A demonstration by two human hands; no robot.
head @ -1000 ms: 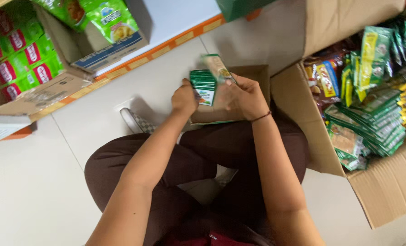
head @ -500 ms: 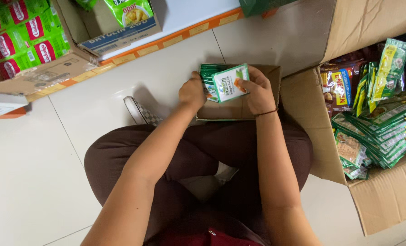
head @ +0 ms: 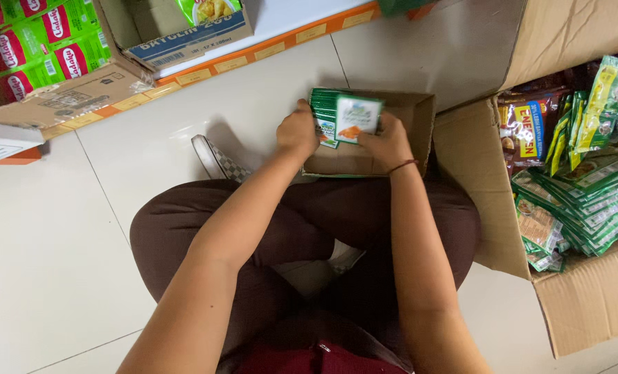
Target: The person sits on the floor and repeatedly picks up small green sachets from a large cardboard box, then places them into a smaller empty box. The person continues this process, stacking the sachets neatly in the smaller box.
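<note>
I sit on the floor with a small open cardboard box [head: 406,114] in front of my knees. My left hand [head: 297,130] grips the left side of a stack of green sachets [head: 327,105] held over this box. My right hand [head: 386,142] holds the right side of the same stack, with one green-and-white sachet [head: 357,118] facing up on top. A thin band circles my right wrist.
A large open carton [head: 593,298] full of green and mixed sachets stands at the right. Boxes with red-and-green packets [head: 39,55] and a blue-edged carton [head: 184,38] line a shelf edge at the top left. A checkered shoe [head: 215,158] lies beside my left knee.
The sachet stack has turned in my hands so a green-and-white front faces up. Both hands have stayed over the small box while the view shifted slightly.
</note>
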